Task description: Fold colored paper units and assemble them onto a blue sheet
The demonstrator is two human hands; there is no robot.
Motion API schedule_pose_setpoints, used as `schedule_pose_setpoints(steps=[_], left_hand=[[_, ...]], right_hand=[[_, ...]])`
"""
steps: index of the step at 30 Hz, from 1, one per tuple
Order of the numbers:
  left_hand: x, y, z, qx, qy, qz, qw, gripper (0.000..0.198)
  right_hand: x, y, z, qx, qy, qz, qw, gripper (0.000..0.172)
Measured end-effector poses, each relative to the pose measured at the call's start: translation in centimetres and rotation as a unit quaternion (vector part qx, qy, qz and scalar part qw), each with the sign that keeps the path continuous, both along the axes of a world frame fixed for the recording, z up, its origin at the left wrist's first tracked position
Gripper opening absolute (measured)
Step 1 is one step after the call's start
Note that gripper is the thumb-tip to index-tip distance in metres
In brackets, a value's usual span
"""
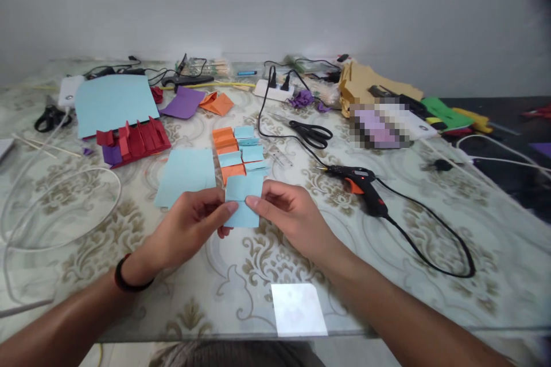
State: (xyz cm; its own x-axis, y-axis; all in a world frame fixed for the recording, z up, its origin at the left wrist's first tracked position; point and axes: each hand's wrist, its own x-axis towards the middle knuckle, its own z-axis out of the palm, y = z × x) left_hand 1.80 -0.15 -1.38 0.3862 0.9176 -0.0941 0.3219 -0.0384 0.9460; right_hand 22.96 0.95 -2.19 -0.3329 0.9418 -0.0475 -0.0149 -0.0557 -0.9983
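My left hand [196, 223] and my right hand [286, 215] both pinch a small light-blue piece of paper [243, 198] just above the table, thumbs on top along a fold across it. Right behind the paper lies a stack of folded orange and light-blue pieces [239, 152]. A loose light-blue sheet [185, 175] lies flat to the left of my hands.
A black and orange glue gun [359, 180] lies to the right, its cord looping toward the table's front. Black scissors [312, 133], red folded paper [135, 140], a large blue sheet [112, 103], purple paper [185, 102], a power strip [273, 90] and brown paper [370, 86] sit behind.
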Motion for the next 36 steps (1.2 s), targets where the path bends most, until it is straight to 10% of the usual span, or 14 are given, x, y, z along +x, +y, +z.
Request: schedule_pose_setpoints(steps=[17,36], left_hand=[[-0.1,-0.5,0.6,0.11,0.055,-0.02,0.992,0.05],[0.2,-0.2,-0.6,0.012,-0.12,0.106,0.987,0.024]], right_hand=[[-0.2,-0.2,0.1,0.041,-0.054,0.019,0.998,0.019],[0.0,0.2,-0.2,0.066,0.004,-0.021,0.998,0.022]])
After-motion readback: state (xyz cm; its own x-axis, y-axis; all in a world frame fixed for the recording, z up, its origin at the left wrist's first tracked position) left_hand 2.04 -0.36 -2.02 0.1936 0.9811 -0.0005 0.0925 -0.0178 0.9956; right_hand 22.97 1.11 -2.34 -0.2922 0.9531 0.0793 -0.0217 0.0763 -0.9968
